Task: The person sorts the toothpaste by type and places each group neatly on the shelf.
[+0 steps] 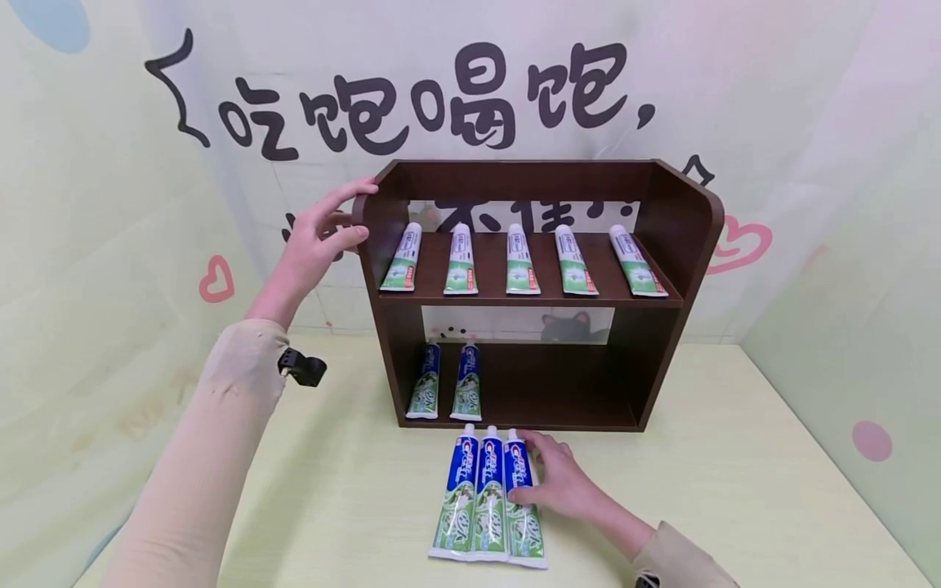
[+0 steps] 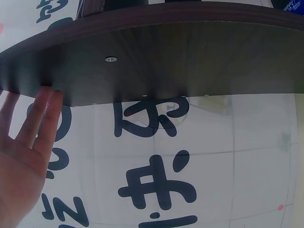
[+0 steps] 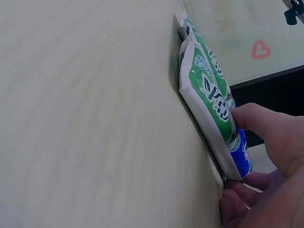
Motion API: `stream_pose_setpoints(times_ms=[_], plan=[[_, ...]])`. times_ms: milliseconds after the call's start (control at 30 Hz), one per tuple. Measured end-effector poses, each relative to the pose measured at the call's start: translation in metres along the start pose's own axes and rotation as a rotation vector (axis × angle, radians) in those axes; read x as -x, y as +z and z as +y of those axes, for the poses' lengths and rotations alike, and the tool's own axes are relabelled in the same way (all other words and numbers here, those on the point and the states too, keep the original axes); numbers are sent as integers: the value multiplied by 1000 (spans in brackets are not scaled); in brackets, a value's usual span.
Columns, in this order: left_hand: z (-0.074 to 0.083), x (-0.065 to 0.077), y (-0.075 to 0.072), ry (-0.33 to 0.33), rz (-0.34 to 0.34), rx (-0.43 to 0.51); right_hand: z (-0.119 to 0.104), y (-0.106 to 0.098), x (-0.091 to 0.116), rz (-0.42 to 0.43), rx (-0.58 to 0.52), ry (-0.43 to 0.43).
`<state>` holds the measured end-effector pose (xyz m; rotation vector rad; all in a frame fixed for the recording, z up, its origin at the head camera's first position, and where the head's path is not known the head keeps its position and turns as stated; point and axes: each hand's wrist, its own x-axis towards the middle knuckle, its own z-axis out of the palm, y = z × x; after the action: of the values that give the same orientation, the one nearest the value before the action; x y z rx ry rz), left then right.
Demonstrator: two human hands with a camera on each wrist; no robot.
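Note:
Three blue, white and green toothpaste tubes lie side by side on the table, caps toward the shelf. My right hand [image 1: 566, 483] pinches the rightmost toothpaste tube [image 1: 525, 527]: in the right wrist view the thumb [image 3: 249, 118] presses its printed face while the fingers reach its edge by the table. Left of it are the middle tube [image 1: 489, 510] and the left tube [image 1: 456, 514]. My left hand [image 1: 312, 249] touches the left side panel of a dark brown two-tier shelf [image 1: 529, 301]; the left wrist view shows straight fingers [image 2: 47, 118] against that panel.
On the upper tier stand several white and green tubes [image 1: 518, 261], spaced in a row and leaning back. Two blue and green tubes [image 1: 466, 384] lean at the left of the lower tier. A printed curtain [image 1: 110, 204] hangs behind the pale table [image 1: 353, 490].

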<state>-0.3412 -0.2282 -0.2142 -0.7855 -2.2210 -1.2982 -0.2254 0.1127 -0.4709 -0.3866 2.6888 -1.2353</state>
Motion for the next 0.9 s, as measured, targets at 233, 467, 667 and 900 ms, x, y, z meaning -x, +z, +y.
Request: stream_pose_setpoints(times_ms=[233,467,667,900], plan=[[1,0,-1,-7,-3,-9,1,-7,1,-21,6,-7],[1,1,-2,-12,-5,-15,0,-4,2,-10,25,-32],[0,1,-2,-11,-1,-13,-4,-1,4,-22,24,-29],[1,-1,-2,-10,-6,-11,-12,-2,6,-23,34,3]])
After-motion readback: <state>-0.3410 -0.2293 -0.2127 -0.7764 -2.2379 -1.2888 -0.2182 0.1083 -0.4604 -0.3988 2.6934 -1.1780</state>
